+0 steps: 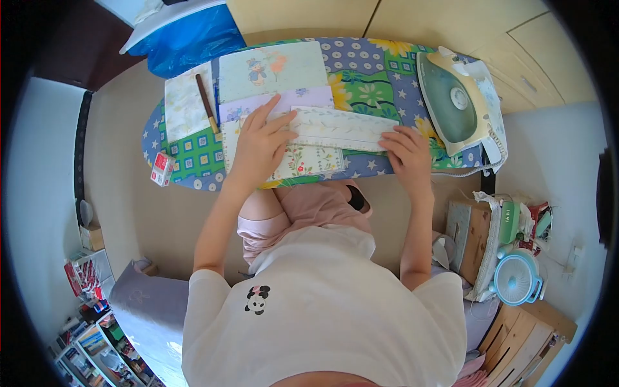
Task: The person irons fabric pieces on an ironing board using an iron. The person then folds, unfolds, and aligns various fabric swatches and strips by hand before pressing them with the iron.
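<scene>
A folded white sheet (345,128) with a leaf print, cloth or paper I cannot tell, lies as a long strip across the ironing board. At its left end my left hand (259,143) rests with fingers stretched and spread, the fingertips touching the strip's edge. My right hand (407,155) has its curled fingers on the right end, gripping the corner. Beneath the strip is a white floral sheet (309,162). Behind it lie a lilac sheet (277,102) and a pale sheet with a printed figure (271,69).
A green-and-cream iron (456,103) lies on the right of the patterned ironing board (361,84). Left are another white sheet (184,103), a brown pen (206,103), a blue pen (216,97) and a small red-and-white box (162,169). A blue fan (517,278) stands lower right.
</scene>
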Demonstrator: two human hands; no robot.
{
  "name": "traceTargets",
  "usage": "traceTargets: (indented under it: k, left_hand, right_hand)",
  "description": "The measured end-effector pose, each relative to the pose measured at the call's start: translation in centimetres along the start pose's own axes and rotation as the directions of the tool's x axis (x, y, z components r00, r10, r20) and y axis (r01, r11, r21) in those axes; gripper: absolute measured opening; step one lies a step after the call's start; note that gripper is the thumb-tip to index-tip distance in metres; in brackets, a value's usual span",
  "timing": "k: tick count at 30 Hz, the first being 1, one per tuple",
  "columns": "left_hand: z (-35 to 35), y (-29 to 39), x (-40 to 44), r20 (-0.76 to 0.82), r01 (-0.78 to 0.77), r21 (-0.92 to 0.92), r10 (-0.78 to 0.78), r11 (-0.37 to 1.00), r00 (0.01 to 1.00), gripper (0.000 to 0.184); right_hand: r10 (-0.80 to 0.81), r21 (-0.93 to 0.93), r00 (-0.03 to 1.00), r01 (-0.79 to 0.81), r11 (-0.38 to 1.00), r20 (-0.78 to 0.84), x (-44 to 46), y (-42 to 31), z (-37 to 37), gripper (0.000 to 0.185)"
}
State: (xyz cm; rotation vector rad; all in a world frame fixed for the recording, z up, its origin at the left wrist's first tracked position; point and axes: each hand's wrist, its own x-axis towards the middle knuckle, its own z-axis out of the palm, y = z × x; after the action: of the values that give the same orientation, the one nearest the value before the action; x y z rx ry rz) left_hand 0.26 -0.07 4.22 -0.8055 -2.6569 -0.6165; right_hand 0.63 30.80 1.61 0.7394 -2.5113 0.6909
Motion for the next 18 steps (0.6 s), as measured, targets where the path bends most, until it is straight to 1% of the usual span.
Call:
traceTargets:
  k: [2, 3, 4, 6, 8, 10, 12, 13, 15, 16, 18]
  left_hand:
    - [0.7, 1.0, -0.1, -0.008, -0.009, -0.046, 0.008, 0.999, 1.000, 0.021]
    - [1.1, 1.6, 0.0, -0.020, -0.012, -0.082, 0.010, 0.997, 1.000, 0.022]
    - [1.5, 2.2, 0.2, -0.014, -0.015, -0.092, 0.013, 0.996, 1.000, 0.022]
    - [2.5, 3.4, 1.0, 0.039, -0.043, -0.175, 0.051, 0.984, 0.998, 0.029]
    - [3.5, 4.6, 2.0, 0.052, -0.082, -0.159, 0.091, 0.984, 0.994, 0.030]
    - [4.2, 5.5, 2.8, 0.066, -0.117, -0.143, 0.127, 0.983, 0.990, 0.031]
    - [4.7, 6.2, 3.3, 0.141, -0.092, -0.111, 0.107, 0.990, 0.984, 0.027]
    - [5.0, 6.4, 3.4, 0.146, -0.094, -0.117, 0.111, 0.989, 0.983, 0.027]
    - [5.4, 6.6, 3.6, 0.101, -0.095, -0.060, 0.100, 0.994, 0.990, 0.018]
    - [5.5, 6.5, 3.7, 0.107, -0.097, -0.064, 0.104, 0.993, 0.989, 0.018]
    - [5.4, 6.1, 3.8, 0.045, 0.029, -0.200, -0.020, 0.979, 0.999, 0.011]
  right_hand:
    - [0.059, 0.073, 0.998, -0.061, 0.995, 0.029, -1.2, 0.4, 0.3, 0.023]
    - [0.070, 0.068, 0.997, -0.072, 0.995, 0.035, -1.7, 0.6, 0.1, 0.023]
    - [0.100, 0.091, 0.994, -0.103, 0.990, 0.037, -2.1, 0.7, -0.1, 0.021]
    - [0.137, 0.106, 0.990, -0.140, 0.984, 0.035, -2.5, 1.0, -0.4, 0.019]
    - [0.176, 0.116, 0.984, -0.175, 0.978, 0.003, -2.7, 1.4, -0.4, 0.017]
    - [0.198, 0.115, 0.980, -0.197, 0.974, 0.005, -2.7, 1.4, -0.7, 0.015]
    - [0.222, 0.118, 0.975, -0.221, 0.968, 0.008, -2.5, 1.4, -0.9, 0.014]
    - [0.228, 0.120, 0.974, -0.227, 0.966, 0.001, -2.4, 1.4, -0.9, 0.013]
    - [0.244, 0.122, 0.970, -0.241, 0.963, -0.007, -2.2, 1.5, -0.8, 0.012]
    - [0.274, 0.139, 0.962, -0.269, 0.953, -0.013, -2.2, 1.6, -0.7, 0.012]
    - [0.308, 0.158, 0.951, -0.302, 0.940, -0.016, -1.9, 1.6, -0.5, 0.012]
